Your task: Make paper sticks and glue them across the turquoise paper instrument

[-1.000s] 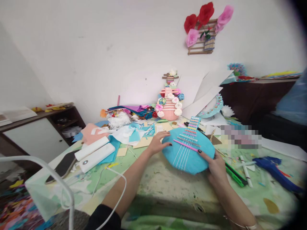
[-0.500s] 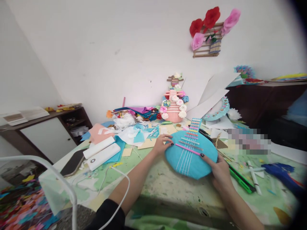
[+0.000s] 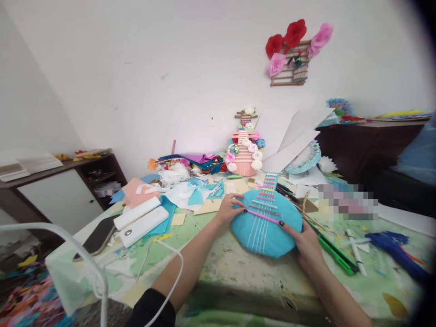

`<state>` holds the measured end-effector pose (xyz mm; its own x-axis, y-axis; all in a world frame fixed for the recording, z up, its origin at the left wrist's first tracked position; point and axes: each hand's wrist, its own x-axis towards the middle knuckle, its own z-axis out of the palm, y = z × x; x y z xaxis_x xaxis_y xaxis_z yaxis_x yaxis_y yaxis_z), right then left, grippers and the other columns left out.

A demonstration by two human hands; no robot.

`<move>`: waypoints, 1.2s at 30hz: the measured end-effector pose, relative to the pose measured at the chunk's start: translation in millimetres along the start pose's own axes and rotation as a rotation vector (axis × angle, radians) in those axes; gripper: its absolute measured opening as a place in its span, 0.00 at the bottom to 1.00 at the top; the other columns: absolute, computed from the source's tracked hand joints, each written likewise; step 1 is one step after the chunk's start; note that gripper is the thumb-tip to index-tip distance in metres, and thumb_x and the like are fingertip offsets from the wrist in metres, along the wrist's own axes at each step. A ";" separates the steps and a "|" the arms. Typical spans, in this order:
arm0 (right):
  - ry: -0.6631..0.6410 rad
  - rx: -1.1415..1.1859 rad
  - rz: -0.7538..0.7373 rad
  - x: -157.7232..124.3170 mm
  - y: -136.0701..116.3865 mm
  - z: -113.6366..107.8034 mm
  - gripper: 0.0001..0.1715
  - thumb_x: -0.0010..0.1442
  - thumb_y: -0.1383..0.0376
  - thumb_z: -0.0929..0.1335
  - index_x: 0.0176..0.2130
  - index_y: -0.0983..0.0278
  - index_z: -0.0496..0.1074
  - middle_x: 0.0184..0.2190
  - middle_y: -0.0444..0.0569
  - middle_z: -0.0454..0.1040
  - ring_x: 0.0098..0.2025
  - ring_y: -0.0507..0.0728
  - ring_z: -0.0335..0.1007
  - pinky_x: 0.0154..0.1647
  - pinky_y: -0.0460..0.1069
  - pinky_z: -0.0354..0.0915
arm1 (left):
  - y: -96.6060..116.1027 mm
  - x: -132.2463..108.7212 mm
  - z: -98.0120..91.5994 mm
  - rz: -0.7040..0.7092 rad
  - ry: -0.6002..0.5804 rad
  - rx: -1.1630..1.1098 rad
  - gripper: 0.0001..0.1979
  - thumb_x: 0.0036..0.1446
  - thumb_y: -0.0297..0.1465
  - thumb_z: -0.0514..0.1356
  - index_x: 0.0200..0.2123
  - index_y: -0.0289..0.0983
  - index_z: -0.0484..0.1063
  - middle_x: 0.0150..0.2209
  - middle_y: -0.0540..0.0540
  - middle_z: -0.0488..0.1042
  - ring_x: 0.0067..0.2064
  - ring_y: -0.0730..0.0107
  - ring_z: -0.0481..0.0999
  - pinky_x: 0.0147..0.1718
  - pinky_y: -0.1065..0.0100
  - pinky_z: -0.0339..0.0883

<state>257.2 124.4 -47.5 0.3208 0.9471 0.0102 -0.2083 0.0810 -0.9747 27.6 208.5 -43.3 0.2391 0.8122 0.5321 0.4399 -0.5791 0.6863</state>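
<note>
The turquoise model lute (image 3: 281,238) is over the near middle of the table (image 3: 245,274), neck pointing just past twelve, long axis running back towards six. Paper-like skin covers its rounded body; straight white strings (image 3: 261,232) run lengthwise under slim pastel bars (image 3: 265,198). The right hand (image 3: 306,240) clasps the rim at four, thumb on the pink bar (image 3: 263,216). At ten, the left hand (image 3: 232,209) curves loosely, thumb and fingers parted; whether it grips, I cannot tell.

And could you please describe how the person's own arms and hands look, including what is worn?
The left arm wears a black fabric sleeve that ends near the elbow; no sleeve shows on the right forearm. The left hand and right hand wear no gloves, and dark nail polish shows on both thumbs.
</note>
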 end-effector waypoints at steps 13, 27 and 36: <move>0.015 -0.006 -0.018 0.7 1.3 0.6 0.40 0.36 0.57 0.77 0.48 0.66 0.68 0.47 0.57 0.74 0.45 0.66 0.72 0.42 0.58 0.71 | -1.6 -2.0 0.7 0.046 -0.036 0.085 0.03 0.43 0.26 0.66 0.23 0.36 0.74 0.45 0.42 0.72 0.50 0.60 0.69 0.52 0.58 0.60; 0.016 -0.079 -0.041 2.9 3.0 -0.5 0.42 0.36 0.55 0.76 0.49 0.66 0.67 0.47 0.57 0.74 0.44 0.66 0.72 0.42 0.58 0.70 | 0.5 0.0 -3.4 0.014 -0.065 0.059 0.03 0.43 0.23 0.64 0.23 0.36 0.75 0.47 0.41 0.71 0.50 0.61 0.69 0.51 0.60 0.61; -0.022 -0.059 -0.035 3.5 5.5 -0.2 0.42 0.37 0.56 0.76 0.50 0.65 0.67 0.48 0.57 0.73 0.45 0.66 0.72 0.42 0.57 0.70 | 5.5 -0.6 -5.8 -0.003 -0.066 0.072 0.04 0.41 0.22 0.63 0.22 0.36 0.74 0.46 0.42 0.72 0.51 0.60 0.70 0.53 0.59 0.59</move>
<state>257.3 128.1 -52.8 0.3069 0.9505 0.0486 -0.1426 0.0964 -0.9851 24.8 204.4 -37.0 0.2934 0.8180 0.4947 0.5011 -0.5723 0.6491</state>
